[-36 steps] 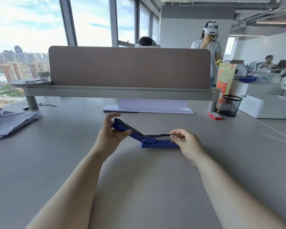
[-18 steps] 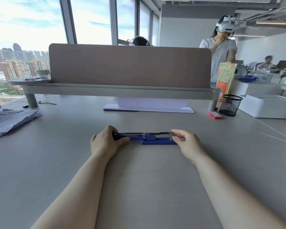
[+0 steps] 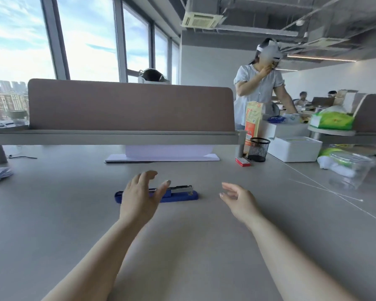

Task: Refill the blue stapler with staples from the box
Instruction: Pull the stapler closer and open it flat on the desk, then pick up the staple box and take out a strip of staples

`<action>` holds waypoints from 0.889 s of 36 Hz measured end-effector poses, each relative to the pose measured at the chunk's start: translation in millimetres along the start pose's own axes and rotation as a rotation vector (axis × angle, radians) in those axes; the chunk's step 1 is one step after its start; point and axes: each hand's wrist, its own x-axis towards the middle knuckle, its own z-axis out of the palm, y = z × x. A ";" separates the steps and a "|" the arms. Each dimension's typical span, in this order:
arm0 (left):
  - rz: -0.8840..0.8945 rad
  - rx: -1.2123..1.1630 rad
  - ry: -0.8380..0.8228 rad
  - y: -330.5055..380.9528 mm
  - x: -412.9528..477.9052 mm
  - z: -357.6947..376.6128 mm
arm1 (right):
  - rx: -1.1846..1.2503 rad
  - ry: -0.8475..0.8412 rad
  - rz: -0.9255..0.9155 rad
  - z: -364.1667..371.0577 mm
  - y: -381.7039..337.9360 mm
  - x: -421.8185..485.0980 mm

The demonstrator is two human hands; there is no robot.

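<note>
The blue stapler (image 3: 182, 196) lies flat on the grey desk (image 3: 182, 246), opened out, with its metal staple channel (image 3: 181, 189) showing on top. My left hand (image 3: 140, 198) hovers over the stapler's left half, fingers spread, holding nothing and hiding that part. My right hand (image 3: 237, 199) is open too, a short way to the right of the stapler and apart from it. A small red staple box (image 3: 243, 161) lies far back on the right, beside a black mesh cup.
A black mesh pen cup (image 3: 258, 149), an orange carton (image 3: 252, 121) and a white box (image 3: 295, 148) stand at the back right. A clear plastic jar (image 3: 350, 170) sits far right. The brown divider panel (image 3: 130, 105) and a white stand (image 3: 163, 156) close the back. A person stands behind.
The stapler's top has been folded down flat onto the desk. Both hands have let go of it and lifted away, the right one moving off to the right.
</note>
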 end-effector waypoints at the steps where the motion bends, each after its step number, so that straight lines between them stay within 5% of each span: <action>1: 0.039 -0.020 -0.048 10.9 -3.5 8.2 | 0.001 0.031 0.010 -12.1 4.4 -1.7; 12: 0.260 0.130 -0.594 95.4 -5.6 133.7 | -0.200 0.102 0.152 -89.1 67.3 7.7; 32: 0.180 0.354 -0.574 105.9 62.8 227.3 | -0.520 0.011 0.027 -67.2 111.5 219.1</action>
